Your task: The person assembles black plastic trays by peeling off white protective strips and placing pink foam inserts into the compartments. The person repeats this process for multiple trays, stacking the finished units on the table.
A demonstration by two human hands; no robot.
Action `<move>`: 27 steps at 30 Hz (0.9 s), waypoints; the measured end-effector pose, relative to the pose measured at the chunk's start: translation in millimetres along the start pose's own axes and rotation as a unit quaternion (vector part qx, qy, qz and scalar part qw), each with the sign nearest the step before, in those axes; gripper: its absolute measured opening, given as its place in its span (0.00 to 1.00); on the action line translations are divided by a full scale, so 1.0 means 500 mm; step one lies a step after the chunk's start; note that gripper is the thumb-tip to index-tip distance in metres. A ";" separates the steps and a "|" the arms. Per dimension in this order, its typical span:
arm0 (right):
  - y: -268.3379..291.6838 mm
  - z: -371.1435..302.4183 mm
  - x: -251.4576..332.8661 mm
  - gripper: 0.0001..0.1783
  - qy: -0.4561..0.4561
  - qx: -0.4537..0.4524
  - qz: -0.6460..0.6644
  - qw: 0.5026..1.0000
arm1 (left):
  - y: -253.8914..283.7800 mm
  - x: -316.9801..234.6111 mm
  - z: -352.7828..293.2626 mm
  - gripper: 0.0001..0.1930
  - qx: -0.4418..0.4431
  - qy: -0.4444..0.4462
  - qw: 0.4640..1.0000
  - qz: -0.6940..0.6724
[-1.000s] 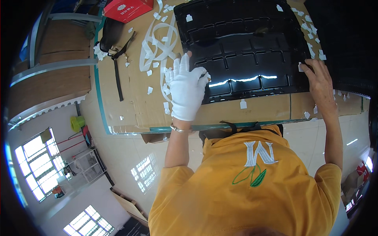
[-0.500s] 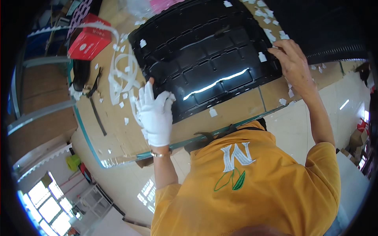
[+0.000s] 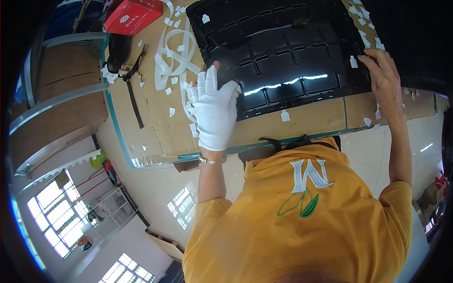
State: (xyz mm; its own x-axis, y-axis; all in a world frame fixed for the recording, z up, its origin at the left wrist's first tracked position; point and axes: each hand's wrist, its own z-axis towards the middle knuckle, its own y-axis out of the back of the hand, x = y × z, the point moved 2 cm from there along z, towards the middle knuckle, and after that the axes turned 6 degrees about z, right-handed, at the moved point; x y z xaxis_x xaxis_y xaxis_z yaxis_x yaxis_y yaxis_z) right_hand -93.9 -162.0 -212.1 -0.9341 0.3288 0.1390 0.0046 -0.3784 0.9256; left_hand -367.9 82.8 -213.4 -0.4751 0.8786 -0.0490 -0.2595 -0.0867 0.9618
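Observation:
A large glossy black moulded panel (image 3: 278,52) with ribbed recesses lies on the cardboard-covered table. At its near left corner is my left hand (image 3: 214,111), in a white glove with some fingertips bare. Its fingers are stretched out and apart along the panel's left edge, the thumb over the panel. My bare right hand (image 3: 384,78) is at the right edge, thumb and fingers bent together on the rim; the contact under the fingertips is partly hidden. Small white tabs stick to the panel, one (image 3: 354,62) close to my right fingertips and another (image 3: 205,18) at the far left.
Loose white strips (image 3: 181,56) curl beside the panel's left side, among scattered white scraps. A red box (image 3: 133,16) and a black strap (image 3: 133,104) lie further left. Black material (image 3: 420,52) is on the right. Metal shelving (image 3: 61,101) stands left of the table.
The view has shifted, so the table and panel appear higher and further right. Both hands keep nearly the same places at the panel's edges.

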 end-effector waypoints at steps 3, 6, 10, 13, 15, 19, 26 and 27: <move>-0.007 -0.003 -0.004 0.17 0.002 -0.001 -0.002 1.000 | -0.008 0.011 0.011 0.08 0.020 0.016 0.998 -0.051; -0.008 0.001 0.001 0.17 0.008 -0.001 0.002 1.000 | -0.011 0.019 0.025 0.07 0.027 0.011 0.997 -0.066; -0.009 -0.003 0.000 0.18 0.010 -0.003 0.002 1.000 | -0.009 0.017 0.034 0.06 0.032 0.003 0.998 -0.056; -0.012 -0.008 -0.001 0.18 0.008 -0.003 0.007 1.000 | -0.014 0.021 0.036 0.06 0.029 -0.010 0.997 -0.071; -0.010 -0.012 0.003 0.18 0.015 -0.006 0.006 1.000 | -0.012 0.019 0.028 0.07 0.011 -0.026 0.998 -0.052; -0.004 -0.027 0.014 0.19 -0.007 -0.006 0.029 1.000 | -0.003 0.008 -0.003 0.08 -0.018 -0.025 0.998 -0.049; -0.003 -0.035 0.017 0.19 -0.026 -0.016 0.040 0.999 | 0.004 0.001 -0.024 0.12 -0.037 0.017 0.998 -0.050; -0.006 -0.033 0.016 0.19 -0.027 -0.017 0.036 0.999 | -0.001 0.001 -0.019 0.12 -0.037 0.028 0.997 -0.068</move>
State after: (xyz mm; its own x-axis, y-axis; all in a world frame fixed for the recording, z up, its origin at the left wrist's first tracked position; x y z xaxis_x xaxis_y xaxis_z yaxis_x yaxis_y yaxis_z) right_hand -107.4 -172.3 -219.6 -0.9114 0.3445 0.2251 0.0592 -0.4314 0.9002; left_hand -376.3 78.8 -216.4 -0.4780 0.8567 -0.1940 -0.3842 -0.0053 0.9232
